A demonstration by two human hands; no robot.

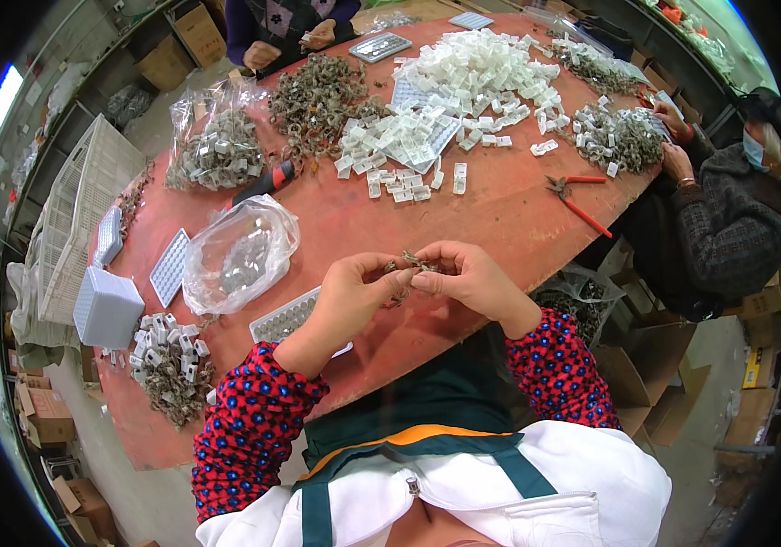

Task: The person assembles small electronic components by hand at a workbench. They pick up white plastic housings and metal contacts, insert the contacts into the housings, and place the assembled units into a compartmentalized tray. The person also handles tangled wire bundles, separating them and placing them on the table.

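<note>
Above the table's near edge, both my hands pinch a small grey-brown coiled wire bundle [420, 264]. My left hand [354, 287] is closed on its left side, thumb and fingertips together. On the other side my right hand [471, 279] is closed too, its fingertips almost meeting the left ones. Under my left wrist lies a grey tray with rows of round hollows [283, 319], partly covered by the forearm. Left of it is a clear plastic bag [243, 255]. A pile of wire bundles with white plastic ends [172, 369] sits at the near left.
A heap of clear-white plastic pieces [486, 77] and a pile of brown wire bundles [322, 105] cover the far red table [354, 214]. Red-handled pliers [582, 201] lie right. A stack of white trays [108, 305] stands left. Two other people work at the far and right edges.
</note>
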